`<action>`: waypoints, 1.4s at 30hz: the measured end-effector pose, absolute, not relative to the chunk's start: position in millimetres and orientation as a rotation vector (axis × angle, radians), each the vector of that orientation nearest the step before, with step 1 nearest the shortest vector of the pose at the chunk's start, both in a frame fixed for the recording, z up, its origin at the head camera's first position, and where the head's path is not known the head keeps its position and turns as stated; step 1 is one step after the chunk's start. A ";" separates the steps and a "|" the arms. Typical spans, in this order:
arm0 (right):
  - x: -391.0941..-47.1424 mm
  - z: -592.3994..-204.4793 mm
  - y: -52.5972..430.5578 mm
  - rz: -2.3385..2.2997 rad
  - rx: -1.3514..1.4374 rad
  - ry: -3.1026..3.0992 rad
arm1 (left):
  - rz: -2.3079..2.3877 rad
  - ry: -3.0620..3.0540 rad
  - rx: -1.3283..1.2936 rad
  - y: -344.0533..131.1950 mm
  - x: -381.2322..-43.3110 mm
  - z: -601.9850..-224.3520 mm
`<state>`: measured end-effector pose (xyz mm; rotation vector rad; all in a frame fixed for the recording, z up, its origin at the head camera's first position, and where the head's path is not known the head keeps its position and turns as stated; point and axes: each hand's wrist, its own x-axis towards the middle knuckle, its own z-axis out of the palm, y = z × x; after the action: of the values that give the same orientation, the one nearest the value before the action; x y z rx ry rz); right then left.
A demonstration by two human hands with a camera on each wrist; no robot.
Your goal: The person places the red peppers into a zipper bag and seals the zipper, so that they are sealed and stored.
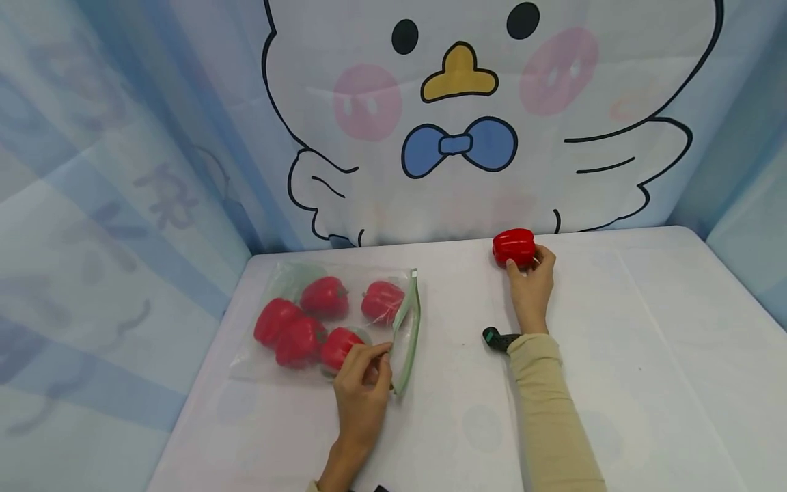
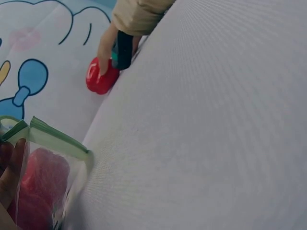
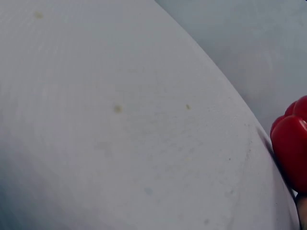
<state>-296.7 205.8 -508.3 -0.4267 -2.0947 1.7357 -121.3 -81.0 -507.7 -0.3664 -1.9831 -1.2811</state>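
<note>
A clear zip bag (image 1: 246,365) with a green-edged opening (image 1: 417,321) lies flat at the left of the table, and several red bell peppers (image 1: 324,298) are inside it. My left hand (image 1: 361,400) pinches the bag near its opening; the left wrist view shows the fingers at the green zip strip (image 2: 60,136). At the table's back edge, my right hand (image 1: 533,287) grips another red bell pepper (image 1: 514,246), thumb on the near side. That pepper (image 3: 290,148) shows at the right border of the right wrist view, where most of the hand is out of frame.
A white cloth covers the table (image 1: 455,424). Behind it hangs a curtain (image 1: 455,205) printed with a cartoon bird, and pale blue curtains (image 1: 92,239) stand along the sides. A dark wrist device (image 1: 496,339) sits at the right sleeve (image 1: 547,403).
</note>
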 end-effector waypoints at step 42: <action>-277.6 -502.5 235.6 1.718 -0.269 -2.335 | -1.289 -1.983 -0.368 -82.7 -122.0 -508.9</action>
<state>-277.6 235.6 -502.5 -0.2693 -2.3354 1.7180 -122.0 -82.7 -508.9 -0.3684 -1.9832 -1.2895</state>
